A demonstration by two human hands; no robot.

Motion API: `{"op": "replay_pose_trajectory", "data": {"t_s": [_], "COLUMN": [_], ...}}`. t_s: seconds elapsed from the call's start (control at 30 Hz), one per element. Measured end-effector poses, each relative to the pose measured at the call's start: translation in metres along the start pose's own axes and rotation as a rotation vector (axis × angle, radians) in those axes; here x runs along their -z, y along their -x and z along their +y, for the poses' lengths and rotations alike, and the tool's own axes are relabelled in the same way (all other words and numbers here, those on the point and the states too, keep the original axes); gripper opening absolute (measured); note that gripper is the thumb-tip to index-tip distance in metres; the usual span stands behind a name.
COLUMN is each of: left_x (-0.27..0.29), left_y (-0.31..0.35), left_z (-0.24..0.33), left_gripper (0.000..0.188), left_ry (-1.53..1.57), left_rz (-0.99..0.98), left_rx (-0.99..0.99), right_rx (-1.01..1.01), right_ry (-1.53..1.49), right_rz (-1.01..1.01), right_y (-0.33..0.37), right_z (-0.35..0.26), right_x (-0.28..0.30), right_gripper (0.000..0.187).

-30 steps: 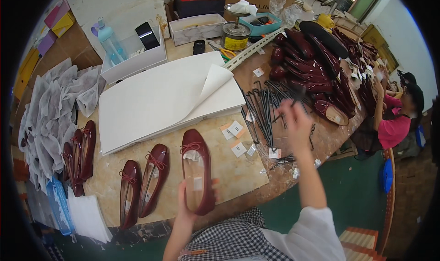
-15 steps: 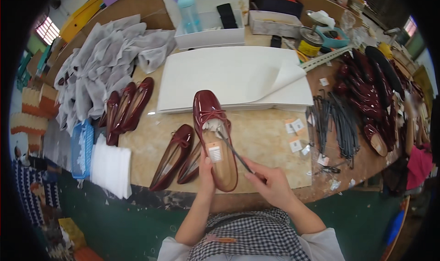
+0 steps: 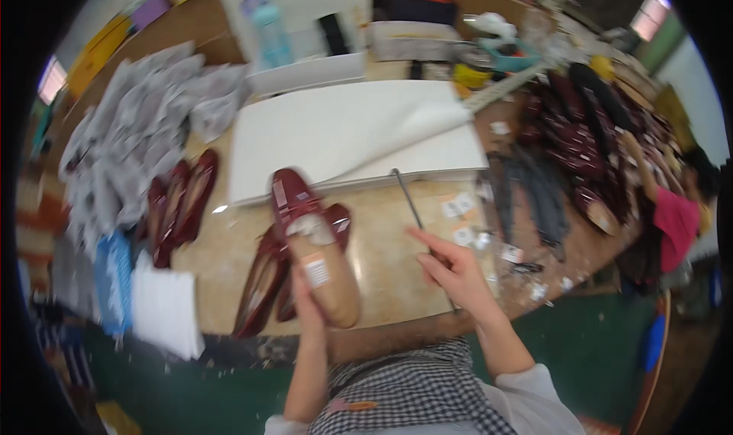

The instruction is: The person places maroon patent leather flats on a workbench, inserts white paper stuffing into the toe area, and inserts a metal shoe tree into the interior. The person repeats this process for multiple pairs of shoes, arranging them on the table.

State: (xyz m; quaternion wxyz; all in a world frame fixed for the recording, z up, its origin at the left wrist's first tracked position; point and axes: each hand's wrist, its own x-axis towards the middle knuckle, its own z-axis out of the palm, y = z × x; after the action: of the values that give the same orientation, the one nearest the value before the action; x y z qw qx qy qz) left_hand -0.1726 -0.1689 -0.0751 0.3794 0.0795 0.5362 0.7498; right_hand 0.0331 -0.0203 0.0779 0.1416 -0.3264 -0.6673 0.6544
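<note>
In my left hand (image 3: 309,305) is a glossy dark-red ballet flat (image 3: 334,275), held by the heel end with its toe pointing away from me. Crumpled white paper (image 3: 311,230) fills the toe, and a white label lies on the tan insole. My right hand (image 3: 456,273) is closed on a thin dark stick (image 3: 411,197) with a bent tip, clear of the shoe on its right. Behind and beneath the held shoe, another matching flat (image 3: 259,290) lies on the table, and one more is partly hidden by it.
White sheets (image 3: 305,141) are stacked behind. Wrapped grey-white bundles (image 3: 137,122), several red flats (image 3: 179,206), a blue basket (image 3: 113,282) and folded white cloth (image 3: 164,305) stand left. Grey sticks (image 3: 538,206) and a red shoe pile (image 3: 565,130) lie right; a person in pink (image 3: 678,229) is beyond.
The stick has come out of the shoe and moved right with my right hand. The whole view has swung, so most things sit farther left.
</note>
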Motion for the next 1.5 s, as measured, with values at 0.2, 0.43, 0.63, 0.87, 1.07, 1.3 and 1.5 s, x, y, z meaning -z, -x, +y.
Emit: {"op": "replay_pose_trajectory", "data": {"t_s": [0.2, 0.43, 0.63, 0.87, 1.07, 1.3, 1.5], "left_x": [-0.02, -0.052, -0.052, -0.05, -0.055, -0.046, -0.053], "left_y": [0.008, 0.019, 0.024, 0.014, 0.029, 0.027, 0.038], "left_z": [0.005, 0.015, 0.018, 0.021, 0.04, 0.039, 0.035], "left_gripper": [0.078, 0.076, 0.077, 0.07, 0.086, 0.085, 0.081], "left_ry": [0.071, 0.016, 0.051, -0.092, -0.173, -0.22, -0.16], "left_rz": [-0.176, -0.285, -0.209, -0.243, -0.213, -0.246, -0.26], "left_rx": [0.069, 0.043, 0.1, -0.172, -0.265, -0.252, -0.265], "right_rx": [0.135, 0.084, 0.467, 0.161, 0.126, 0.093, 0.271], "right_ry": [-0.643, 0.149, 0.57, 0.267, 0.296, 0.004, 0.249], "right_rz": [-0.152, 0.31, 0.561, 0.062, -0.083, -0.084, 0.105], "right_y": [0.027, 0.047, -0.003, 0.019, 0.008, 0.007, 0.004], "right_z": [0.02, 0.019, 0.102, 0.011, 0.0, -0.002, -0.006], "right_x": [0.026, 0.034, 0.029, -0.028, -0.043, -0.049, -0.062], "right_gripper": [0.04, 0.017, 0.02, 0.047, 0.045, 0.04, 0.037]}}
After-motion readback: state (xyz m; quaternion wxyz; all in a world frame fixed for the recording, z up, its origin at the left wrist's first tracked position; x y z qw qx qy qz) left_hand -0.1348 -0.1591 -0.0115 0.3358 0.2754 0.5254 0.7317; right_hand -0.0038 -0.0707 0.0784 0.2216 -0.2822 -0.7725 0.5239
